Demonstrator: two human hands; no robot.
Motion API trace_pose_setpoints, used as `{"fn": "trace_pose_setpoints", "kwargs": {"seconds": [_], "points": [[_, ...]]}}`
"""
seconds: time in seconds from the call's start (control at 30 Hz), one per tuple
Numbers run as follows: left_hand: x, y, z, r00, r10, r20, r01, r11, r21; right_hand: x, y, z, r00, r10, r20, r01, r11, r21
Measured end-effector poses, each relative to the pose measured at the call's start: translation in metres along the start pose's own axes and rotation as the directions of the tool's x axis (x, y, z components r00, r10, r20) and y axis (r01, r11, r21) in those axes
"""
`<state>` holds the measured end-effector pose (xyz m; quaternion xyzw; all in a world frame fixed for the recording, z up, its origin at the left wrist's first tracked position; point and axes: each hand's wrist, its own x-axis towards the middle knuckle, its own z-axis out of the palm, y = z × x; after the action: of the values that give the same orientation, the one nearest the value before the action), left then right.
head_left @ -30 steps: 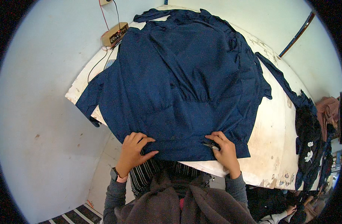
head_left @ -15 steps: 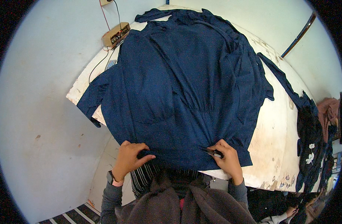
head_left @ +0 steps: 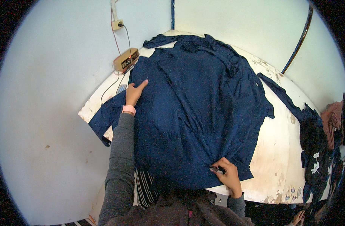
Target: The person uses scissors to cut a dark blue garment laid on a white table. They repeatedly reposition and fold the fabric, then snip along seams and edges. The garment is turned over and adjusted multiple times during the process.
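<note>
A large dark navy garment (head_left: 202, 101) lies spread over the table, with gathered seams running across its middle. My left hand (head_left: 134, 92) is stretched far forward over its left edge. The thumb points out apart across the cloth, while the fingertips are hard to see at the edge. By the near hem, my right hand (head_left: 229, 173) rests low on the cloth. It holds small thread snips (head_left: 218, 170), dark with a silvery part, their tip directed left.
The pale, stained table (head_left: 278, 162) shows on the right. A brown control box (head_left: 126, 60) with wires sits at the far left against the wall. Dark clothing with white flowers (head_left: 315, 165) hangs at the right edge. Another person's hand (head_left: 298, 217) appears at lower right.
My left hand has left the near hem and reached forward to the garment's upper left side. My right hand stays near the hem with the snips. The view has tilted upward.
</note>
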<state>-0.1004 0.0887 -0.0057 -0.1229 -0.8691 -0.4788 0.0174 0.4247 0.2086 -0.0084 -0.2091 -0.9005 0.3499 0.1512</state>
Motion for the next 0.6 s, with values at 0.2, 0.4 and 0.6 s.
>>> {"fn": "trace_pose_setpoints", "kwargs": {"seconds": [0.2,0.4,0.6], "points": [[0.031,0.004,0.009,0.940,-0.072,0.332,0.240,0.833,-0.498,-0.002,-0.003,0.001,0.999,0.044,-0.019,-0.043,0.998,0.036],[-0.044,0.076,-0.020,0.868,0.496,0.021,-0.354,0.649,-0.673,0.000,0.000,0.002,1.000,0.011,-0.027,-0.010,1.000,0.027],[-0.139,0.052,-0.080,0.239,0.864,0.444,-0.961,0.275,-0.018,-0.001,0.006,0.001,0.999,-0.026,-0.027,0.026,0.999,0.026]]}}
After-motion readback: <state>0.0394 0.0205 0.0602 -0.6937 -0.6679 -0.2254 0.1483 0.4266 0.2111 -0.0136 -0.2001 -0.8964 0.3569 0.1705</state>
